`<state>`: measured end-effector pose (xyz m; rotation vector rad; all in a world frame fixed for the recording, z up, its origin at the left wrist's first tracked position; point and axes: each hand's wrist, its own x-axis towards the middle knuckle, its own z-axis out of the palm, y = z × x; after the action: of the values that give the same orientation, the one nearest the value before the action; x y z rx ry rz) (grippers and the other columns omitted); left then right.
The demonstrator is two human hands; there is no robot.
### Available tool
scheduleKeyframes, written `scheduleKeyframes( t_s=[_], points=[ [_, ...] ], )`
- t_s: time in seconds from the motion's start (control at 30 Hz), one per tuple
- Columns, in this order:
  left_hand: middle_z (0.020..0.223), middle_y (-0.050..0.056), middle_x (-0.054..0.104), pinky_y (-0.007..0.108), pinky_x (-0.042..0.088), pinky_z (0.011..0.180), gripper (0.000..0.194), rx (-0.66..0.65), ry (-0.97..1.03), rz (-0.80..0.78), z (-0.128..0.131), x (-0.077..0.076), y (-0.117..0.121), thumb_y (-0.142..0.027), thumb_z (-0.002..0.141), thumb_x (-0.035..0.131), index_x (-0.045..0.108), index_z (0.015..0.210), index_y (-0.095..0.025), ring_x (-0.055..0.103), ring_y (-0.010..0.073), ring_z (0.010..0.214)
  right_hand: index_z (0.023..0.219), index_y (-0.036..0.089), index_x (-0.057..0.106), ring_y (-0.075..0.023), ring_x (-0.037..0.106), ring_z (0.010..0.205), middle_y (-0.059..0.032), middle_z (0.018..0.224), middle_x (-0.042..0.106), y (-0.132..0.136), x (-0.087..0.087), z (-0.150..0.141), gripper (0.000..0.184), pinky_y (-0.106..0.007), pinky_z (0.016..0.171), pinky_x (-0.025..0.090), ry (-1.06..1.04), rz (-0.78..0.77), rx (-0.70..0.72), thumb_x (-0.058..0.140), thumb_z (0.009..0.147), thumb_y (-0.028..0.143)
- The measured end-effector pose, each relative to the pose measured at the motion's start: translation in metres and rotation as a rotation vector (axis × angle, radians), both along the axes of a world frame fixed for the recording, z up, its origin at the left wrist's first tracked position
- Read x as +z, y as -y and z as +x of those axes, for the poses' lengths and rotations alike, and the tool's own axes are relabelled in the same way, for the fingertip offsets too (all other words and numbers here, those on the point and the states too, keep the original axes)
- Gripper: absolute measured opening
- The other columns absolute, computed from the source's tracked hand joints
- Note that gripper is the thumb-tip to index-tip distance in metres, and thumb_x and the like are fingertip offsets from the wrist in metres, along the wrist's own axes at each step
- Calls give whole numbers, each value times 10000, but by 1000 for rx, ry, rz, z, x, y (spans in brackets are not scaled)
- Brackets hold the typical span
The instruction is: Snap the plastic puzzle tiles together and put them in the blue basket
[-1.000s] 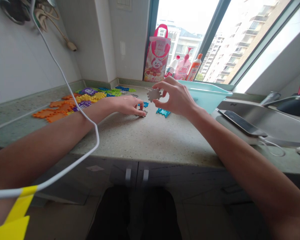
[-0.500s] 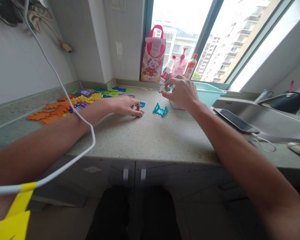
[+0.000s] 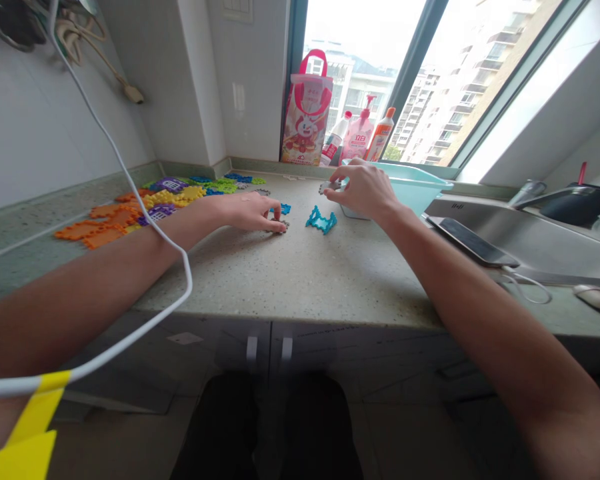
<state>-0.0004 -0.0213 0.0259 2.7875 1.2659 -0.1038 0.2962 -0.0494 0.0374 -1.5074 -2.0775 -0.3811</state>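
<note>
My right hand (image 3: 364, 188) pinches a grey toothed-edge building tile (image 3: 324, 189) between thumb and fingers, a little above the counter and in front of the light-blue plastic basin (image 3: 420, 187). My left hand (image 3: 250, 212) rests low on the counter, its fingertips closed on another grey toothed tile (image 3: 284, 227) that they partly hide. Just beyond those fingertips lies a blue tile (image 3: 283, 209). Between my two hands a teal piece with raised toothed sides (image 3: 321, 221) stands on the counter.
Orange, yellow, purple, green and blue tiles (image 3: 175, 196) spread over the counter's left back. A white cable (image 3: 186, 270) hangs across my left forearm. Bottles (image 3: 359, 137) and a pink-handled bag (image 3: 307, 123) stand by the window. A phone (image 3: 475, 240) lies beside the sink (image 3: 555, 233).
My right hand has come down slightly with its grey tile, closer to the counter. My left hand stays almost where it was.
</note>
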Motion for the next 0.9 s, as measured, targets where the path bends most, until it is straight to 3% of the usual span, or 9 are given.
scheduleKeyframes(
  t_s=[0.2, 0.43, 0.57, 0.77, 0.9],
  points=[
    [1163, 104, 793, 332, 434, 782, 731, -24, 1, 19, 0, -4, -3, -859, 919, 513, 723, 1303, -273, 718, 279, 967, 1180, 267, 826, -336, 685, 1004, -123, 1177, 707, 1, -2, -2, 430, -560, 911, 533, 11, -7, 0, 680, 912, 570],
    [1133, 110, 793, 340, 438, 782, 741, -21, 7, 6, 0, -4, -3, -855, 913, 524, 715, 1320, -266, 716, 285, 962, 1372, 265, 729, -344, 694, 1076, -156, 1401, 630, 5, 13, 4, 490, -571, 985, 536, -44, 99, -26, 602, 986, 538],
    [1128, 104, 799, 337, 431, 791, 752, -14, 3, 1, 0, -3, -2, -871, 912, 504, 710, 1317, -272, 716, 281, 970, 1435, 252, 689, -359, 687, 1124, -168, 1398, 619, 0, 16, 17, 550, -564, 998, 545, -50, 116, -70, 629, 981, 557],
    [1148, 112, 789, 336, 427, 779, 748, -16, 3, 9, 0, -3, -2, -861, 915, 509, 711, 1317, -263, 712, 286, 976, 1175, 240, 810, -376, 673, 1132, -140, 1210, 701, -8, 8, 23, 395, -600, 994, 524, -48, 85, -112, 652, 960, 532],
    [1147, 108, 790, 344, 441, 819, 765, -14, 5, 3, 0, -4, -2, -868, 911, 507, 720, 1345, -275, 712, 291, 983, 1124, 250, 827, -391, 652, 1171, -141, 1204, 725, -7, 9, 21, 343, -598, 1000, 516, -51, 72, -101, 683, 946, 505]
  ],
)
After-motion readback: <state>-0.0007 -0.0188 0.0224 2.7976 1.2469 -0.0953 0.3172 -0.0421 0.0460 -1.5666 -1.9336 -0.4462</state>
